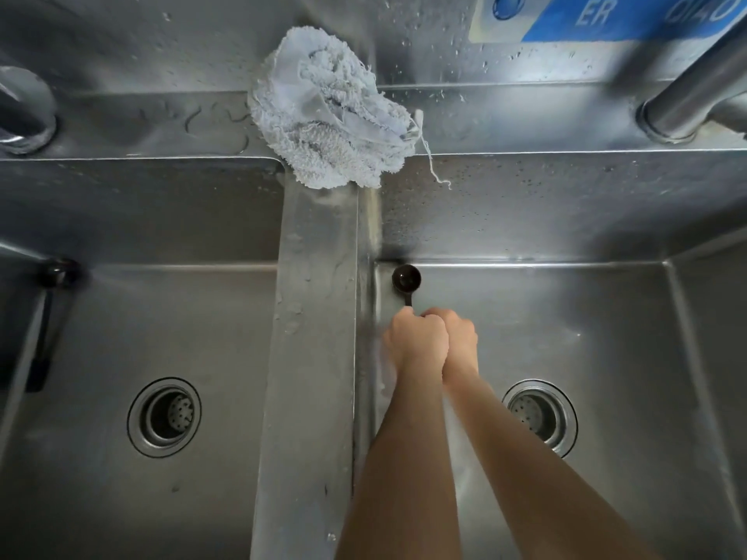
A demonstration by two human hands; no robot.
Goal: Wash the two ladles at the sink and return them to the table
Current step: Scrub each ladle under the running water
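Both hands are in the right basin [566,317] of a double steel sink, pressed together side by side. Left hand [416,341] is fisted around the handle of a dark ladle [406,278]. Right hand [458,337] touches the left one, fingers curled at the same handle; can't tell how much of the grip it carries.

Using the divider [315,317] between the basins as reference:
- Held ladle is just right of the divider, bowl sticking out beyond the knuckles toward the back wall, open side up. Handle is almost fully hidden in the fists.
- Second ladle [46,317] is well left of the divider, in the left basin, against its far-left wall, bowl toward the back, handle running toward the viewer. Blurry, apart from both hands.
- Pale blue rag [327,111] sits bunched on the back ledge at the divider's far end, overhanging slightly.
- One drain [163,416] on the left of the divider, another drain [539,414] on the right, just right of the forearms.
- Faucet pipe [695,95] is mounted far right on the ledge.

Water droplets cover the divider and back wall.
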